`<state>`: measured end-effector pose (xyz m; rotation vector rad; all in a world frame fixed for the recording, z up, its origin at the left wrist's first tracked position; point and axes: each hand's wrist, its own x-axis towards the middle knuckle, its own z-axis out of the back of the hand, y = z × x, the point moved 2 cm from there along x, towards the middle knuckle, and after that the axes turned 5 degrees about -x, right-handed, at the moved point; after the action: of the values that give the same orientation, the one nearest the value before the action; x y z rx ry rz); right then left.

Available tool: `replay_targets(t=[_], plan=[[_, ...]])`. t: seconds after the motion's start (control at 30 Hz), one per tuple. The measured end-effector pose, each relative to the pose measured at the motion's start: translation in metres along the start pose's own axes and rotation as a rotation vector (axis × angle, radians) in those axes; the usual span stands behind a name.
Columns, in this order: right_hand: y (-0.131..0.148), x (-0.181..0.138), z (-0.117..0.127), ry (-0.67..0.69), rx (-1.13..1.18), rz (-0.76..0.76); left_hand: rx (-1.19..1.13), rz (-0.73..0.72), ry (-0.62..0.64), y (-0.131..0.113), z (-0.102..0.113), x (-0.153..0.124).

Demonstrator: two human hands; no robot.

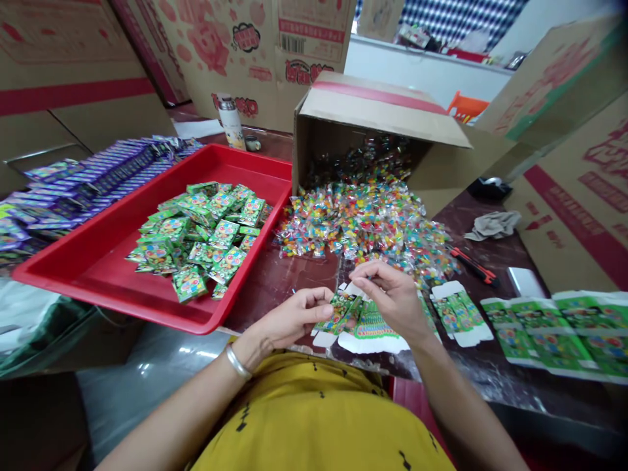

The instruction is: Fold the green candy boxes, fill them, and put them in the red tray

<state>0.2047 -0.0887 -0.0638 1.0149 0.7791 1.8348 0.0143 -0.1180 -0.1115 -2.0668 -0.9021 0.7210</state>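
Observation:
My left hand (299,315) grips a small green printed carton (342,310) between thumb and fingers, close to the table's front edge. White flaps stand out at the carton's upper end. Just above those flaps, my right hand (392,294) has thumb and forefinger pinched together; whatever is between them is too small to make out. Beneath both hands lies a fanned stack of flat green cartons (375,322) with white edges. More flat cartons (458,313) lie right of my right hand. Behind the hands spreads a heap of clear sachets of colourful candies (363,219).
A red tray (98,261) at left holds many filled green boxes (196,229). Purple packs (98,176) are stacked beyond it. The heap spills from an open cardboard box (432,173). A flask (230,124), a red-black cutter (473,267) and crumpled cloth (493,225) lie around.

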Motion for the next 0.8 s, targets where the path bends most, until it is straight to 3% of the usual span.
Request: replay_targets(t=[0.13,0.23,0.3,0.43,0.5,0.63,0.8], plan=[[0.009,-0.008,-0.007,-0.080,-0.222,0.160,-0.242,0.003,0.071,0.000,-0.006,-0.005],[0.010,-0.019,-0.013,0.031,-0.346,0.199,-0.252,-0.039,0.045,0.001,-0.008,-0.006],[0.009,-0.026,-0.017,0.107,-0.337,0.183,-0.242,-0.031,0.067,0.002,-0.008,-0.006],[0.009,-0.030,-0.020,0.047,-0.295,0.179,-0.285,-0.055,0.088,0.000,-0.005,-0.005],[0.009,-0.029,-0.022,0.091,-0.287,0.183,-0.289,-0.074,0.080,-0.002,-0.003,-0.005],[0.009,-0.024,-0.021,0.217,-0.139,0.059,-0.222,-0.055,0.068,-0.005,-0.001,-0.007],[0.007,-0.016,-0.012,0.515,0.077,-0.158,0.050,0.021,0.030,-0.005,0.003,-0.008]])
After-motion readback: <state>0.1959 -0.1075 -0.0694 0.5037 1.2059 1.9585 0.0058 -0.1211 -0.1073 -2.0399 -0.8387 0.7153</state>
